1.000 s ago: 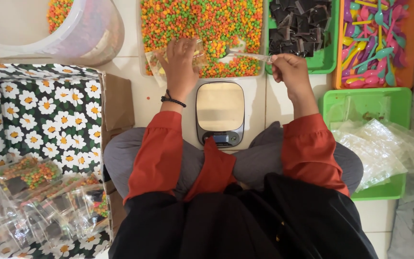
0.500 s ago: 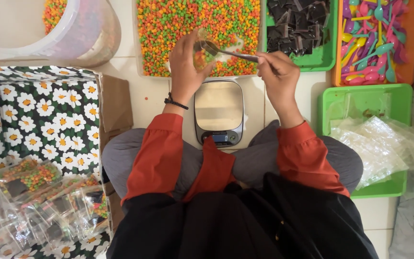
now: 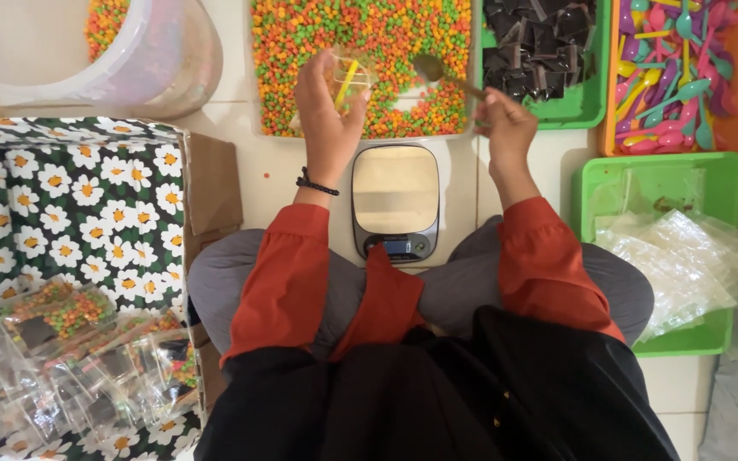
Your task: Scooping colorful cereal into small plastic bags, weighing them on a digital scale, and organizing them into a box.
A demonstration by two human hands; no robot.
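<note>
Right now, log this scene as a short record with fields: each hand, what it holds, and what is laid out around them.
left hand: holds a small clear bag over the candy tray
right hand: grips a spoon, bowl over the candy
scale: on the floor between the knees, pan bare
dark packets tray: right of the candy
plastic spoons tray: far right
empty bags: in the green tray at right
filled bags: lower left, in the floral box
</note>
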